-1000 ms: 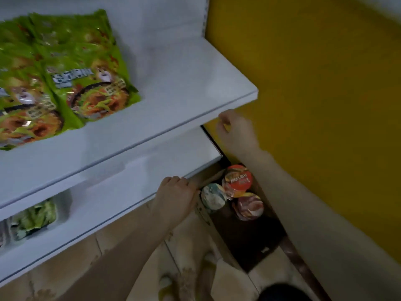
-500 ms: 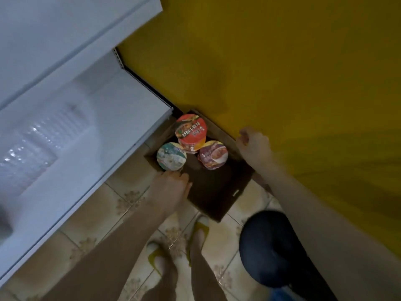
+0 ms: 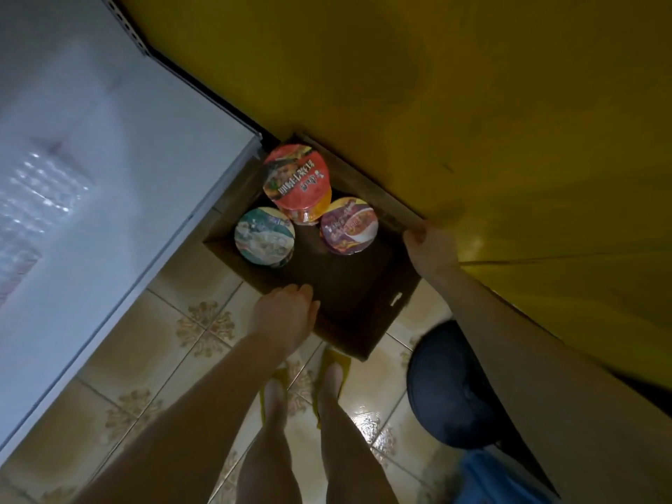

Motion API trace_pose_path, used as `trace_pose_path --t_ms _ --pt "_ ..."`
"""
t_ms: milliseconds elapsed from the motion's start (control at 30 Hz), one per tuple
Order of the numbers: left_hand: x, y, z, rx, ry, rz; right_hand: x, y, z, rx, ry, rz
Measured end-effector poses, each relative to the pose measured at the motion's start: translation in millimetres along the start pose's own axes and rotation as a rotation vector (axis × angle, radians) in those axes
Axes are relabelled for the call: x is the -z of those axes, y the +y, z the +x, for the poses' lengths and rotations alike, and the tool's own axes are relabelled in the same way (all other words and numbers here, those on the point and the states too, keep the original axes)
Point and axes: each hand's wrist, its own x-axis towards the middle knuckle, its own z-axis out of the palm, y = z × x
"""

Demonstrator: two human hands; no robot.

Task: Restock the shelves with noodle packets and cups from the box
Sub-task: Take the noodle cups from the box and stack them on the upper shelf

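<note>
Flooring: beige glazed floor tiles (image 3: 174,321) w/ brown floral motifs at the joints. Yellow wall (image 3: 472,103) fills the right side. White metal shelf unit (image 3: 127,169) stands on the left, w/ blurred clear plastic packaging (image 3: 40,198) on its shelf.

Qty 1: brown cardboard box (image 3: 349,285), top open, on the tiles in the corner btw shelf unit and wall. Far side lies against the wall; long axis runs along the wall.

Qty 3: round noodle cups, all inside the box, grouped at its far end.
- red-lidded noodle cup (image 3: 296,176): rearmost, lid sits higher than the other two
- teal-lidded noodle cup (image 3: 263,234): front left, just beside the red one
- purple-lidded noodle cup (image 3: 349,225): front right, just beside the red one

All 3 stand upright, axis vertical, lids facing up. Print on the red lid reads upside down from the camera.

Hands:
- left hand (image 3: 285,314): at the near-left rim, fingers curled over the edge, gripping it
- right hand (image 3: 429,245): at the right rim beside the wall, fingers curled round the cardboard edge

Qty 2: yellow slippers (image 3: 336,361) on the feet, just behind the box's near corner. Dark blue round object (image 3: 447,387) lies right of the feet; type cannot be told
</note>
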Motion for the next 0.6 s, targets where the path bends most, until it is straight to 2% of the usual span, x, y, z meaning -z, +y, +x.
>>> trace_pose_path --t_ms 367,600 --pt "-104.5 -43.0 90.8 0.039 0.009 -0.074 -121.9 55.9 94.8 -0.174 0.008 0.308" --pt "-148.4 -55.1 140.5 0.010 -0.007 -0.080 -171.0 67.2 139.5 -0.174 0.027 0.559"
